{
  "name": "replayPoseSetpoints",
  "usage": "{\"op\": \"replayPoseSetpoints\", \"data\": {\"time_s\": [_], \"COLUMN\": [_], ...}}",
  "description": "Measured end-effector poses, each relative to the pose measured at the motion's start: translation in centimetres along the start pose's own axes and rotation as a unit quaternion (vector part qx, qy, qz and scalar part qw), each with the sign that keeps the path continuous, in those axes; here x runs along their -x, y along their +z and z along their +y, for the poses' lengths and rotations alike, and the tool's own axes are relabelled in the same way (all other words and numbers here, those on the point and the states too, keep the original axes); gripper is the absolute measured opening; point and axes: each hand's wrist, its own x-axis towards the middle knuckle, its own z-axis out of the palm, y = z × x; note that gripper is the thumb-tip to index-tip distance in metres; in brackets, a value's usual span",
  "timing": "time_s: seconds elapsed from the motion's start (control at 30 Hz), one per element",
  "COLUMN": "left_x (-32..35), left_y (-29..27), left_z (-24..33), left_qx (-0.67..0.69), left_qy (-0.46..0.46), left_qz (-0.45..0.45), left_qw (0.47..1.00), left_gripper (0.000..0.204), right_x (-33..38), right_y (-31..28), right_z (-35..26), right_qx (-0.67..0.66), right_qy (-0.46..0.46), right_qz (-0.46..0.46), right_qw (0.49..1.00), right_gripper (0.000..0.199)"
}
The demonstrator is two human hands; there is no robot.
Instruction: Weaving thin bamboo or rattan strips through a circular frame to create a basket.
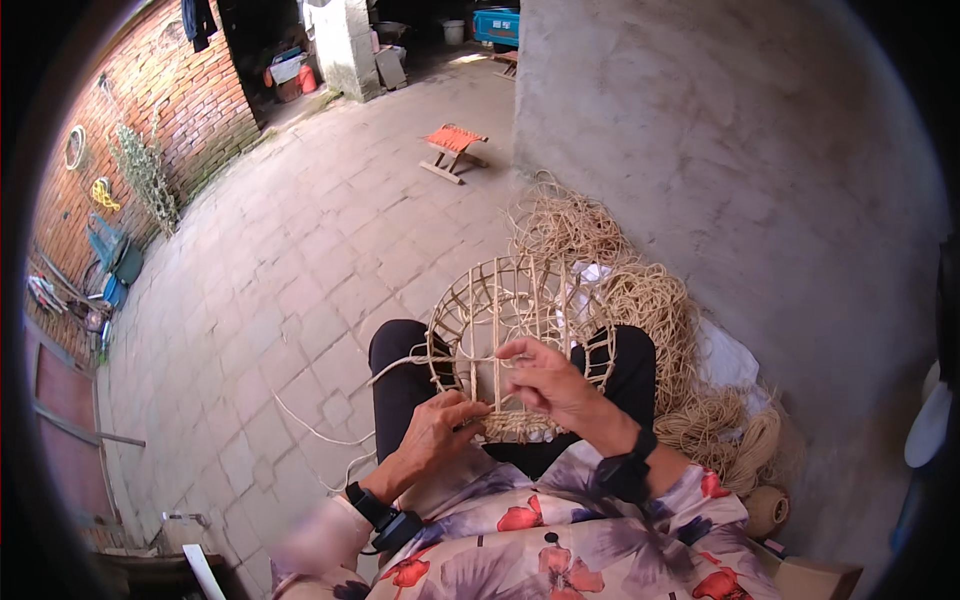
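A round, open basket frame [498, 310] of tan cord-wrapped rods rests on my lap between my knees. Straight cords run lengthwise across it, and a band of tight weaving [515, 428] fills its near end. My left hand [432, 432] is closed at the left end of that band, fingertips pressed onto the frame. Over the middle of the frame, my right hand [555, 385] has its index finger and thumb bent around a strand of straw-coloured cord [415, 360]. This strand passes across the frame's left rim and loops down beside my left leg.
Large heaps of tan cord [650, 310] lie right of my knees against a grey wall [720, 150], with a cord spool [766, 510] nearer me. Ahead on the paved floor [260, 300] stands an orange-topped folding stool [454, 140]. A brick wall [170, 90] rises at left.
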Motion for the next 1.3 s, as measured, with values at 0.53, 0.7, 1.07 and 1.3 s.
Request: {"op": "replayPoseSetpoints", "data": {"time_s": [0.53, 0.7, 1.07, 1.3], "left_x": [-4.0, -5.0, -6.1, -5.4], "left_y": [0.0, 2.8, 3.1, 2.9], "left_z": [1.8, 2.0, 3.2, 3.9], "left_qx": [-0.046, -0.038, -0.128, -0.132], "left_qy": [0.102, 0.092, 0.007, 0.061], "left_qz": [0.036, 0.029, -0.066, -0.057], "left_qw": [0.993, 0.995, 0.989, 0.988], "left_gripper": [0.012, 0.009, 0.017, 0.035], "right_x": [6.5, 4.6, -3.6, -2.2], "right_y": [-5.2, -6.9, -4.0, -3.7], "right_z": [-1.5, -3.1, -1.0, 1.2], "right_qx": [0.140, 0.277, 0.681, 0.693], "right_qy": [0.052, -0.047, -0.193, -0.181], "right_qz": [0.056, 0.170, 0.128, 0.144], "right_qw": [0.987, 0.945, 0.694, 0.683], "right_gripper": [0.026, 0.018, 0.013, 0.024]}}
